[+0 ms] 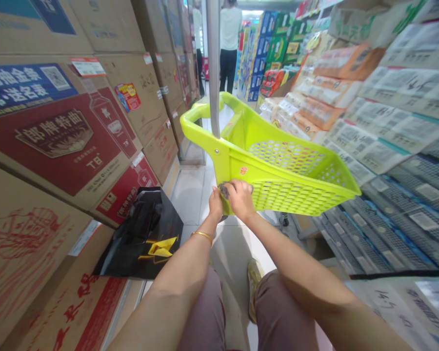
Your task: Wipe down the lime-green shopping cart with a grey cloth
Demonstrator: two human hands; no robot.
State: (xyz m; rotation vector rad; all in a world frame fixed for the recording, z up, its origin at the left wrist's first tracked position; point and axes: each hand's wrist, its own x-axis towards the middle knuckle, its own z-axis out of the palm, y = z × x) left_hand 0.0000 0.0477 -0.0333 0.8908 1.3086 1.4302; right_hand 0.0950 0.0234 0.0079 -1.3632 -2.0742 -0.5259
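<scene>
A lime-green rolling shopping basket with perforated sides and a metal pull handle is in front of me. My left hand is curled around its lower rear corner, fingertips hidden behind the edge. My right hand presses a crumpled dark grey cloth against the basket's side wall, below a small red sticker. Part of the cloth is covered by the right fingers. Both hands are close together.
Stacked cartons line the left side, with a black bag beside them. Packaged goods are piled on the right. A person stands farther down the tiled aisle. My shoe is on the floor below.
</scene>
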